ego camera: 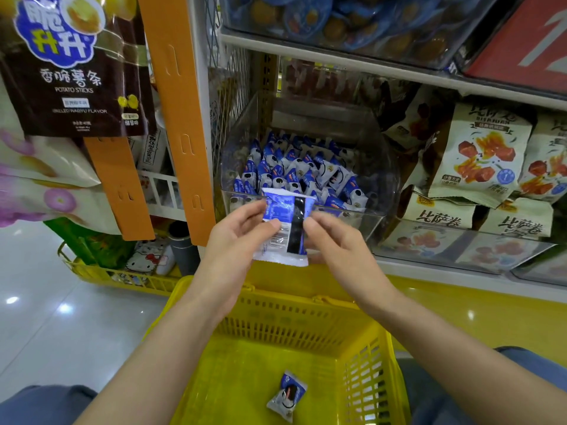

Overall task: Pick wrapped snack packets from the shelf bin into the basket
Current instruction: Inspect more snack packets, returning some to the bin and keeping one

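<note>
Between my two hands, just in front of the bin's lip and above the basket's far rim, is the packet (285,228): a flat, crinkly rectangle of glossy blue-and-white film with a black stripe down its middle and crimped ends. My left hand (236,240) pinches its left edge between thumb and curled fingers; my right hand (337,246) pinches the right side the same way (palms clear of the wrapper on both). Behind it, the bin (376,179) is clear hard plastic, heaped with small matching packets (294,170), puffy and shiny. Below, the basket (276,320) is yellow plastic with slotted lattice walls, and a second packet (287,395) lies on its floor, near the right wall. Right of the bin stand beige matte pouches (481,161); to the left hang orange slotted strips (176,111) and a brown foil bag (73,87).
</note>
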Available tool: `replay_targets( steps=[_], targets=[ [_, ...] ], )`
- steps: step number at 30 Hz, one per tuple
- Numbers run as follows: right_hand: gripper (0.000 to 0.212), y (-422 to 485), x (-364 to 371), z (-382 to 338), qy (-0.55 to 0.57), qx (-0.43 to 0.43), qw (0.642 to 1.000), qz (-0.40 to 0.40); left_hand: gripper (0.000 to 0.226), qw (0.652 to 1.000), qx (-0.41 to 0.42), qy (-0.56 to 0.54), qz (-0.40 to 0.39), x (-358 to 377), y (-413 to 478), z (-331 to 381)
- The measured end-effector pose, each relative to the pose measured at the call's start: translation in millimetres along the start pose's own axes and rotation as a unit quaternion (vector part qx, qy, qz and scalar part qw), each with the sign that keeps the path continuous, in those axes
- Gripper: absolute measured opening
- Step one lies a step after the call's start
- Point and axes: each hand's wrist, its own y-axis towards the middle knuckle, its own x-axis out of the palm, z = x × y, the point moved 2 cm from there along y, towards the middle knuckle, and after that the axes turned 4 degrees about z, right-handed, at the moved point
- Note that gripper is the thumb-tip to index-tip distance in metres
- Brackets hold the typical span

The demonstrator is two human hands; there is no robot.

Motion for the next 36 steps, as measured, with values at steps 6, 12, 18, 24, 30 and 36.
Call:
replay_targets(
  steps=[6, 12, 18, 24, 30, 36],
  targets=[
    [0.012, 1, 0, 2, 0.058, 0.030, 0.997, 0.030, 0.037, 0.943, 0.215, 0.255, 0.022, 9, -10, 0],
    [0.008, 2, -1, 6, 0.025, 0.006, 0.999, 0.035, 0.043, 0.940, 0.202, 0.274, -0.013, 9, -10, -5],
    [0.015, 4, -1, 10, 0.031, -0.016, 0.999, 0.031, 0.031, 0.922, 0.220, 0.317, -0.028, 7, -11, -10],
    [0.026, 1, 0, 13, -0.045, -0.067, 0.997, 0.015, 0.035, 0.858, 0.290, 0.424, -0.007, 7, -15, -10],
    [0.023, -1, 3, 15, -0.116, -0.073, 0.990, 0.022, 0.030, 0.863, 0.292, 0.412, 0.014, 6, -12, -8],
    [0.032, -1, 7, 10, -0.060, -0.056, 0.996, -0.034, 0.020, 0.953, 0.155, 0.261, 0.018, 6, -4, -9]
  ],
)
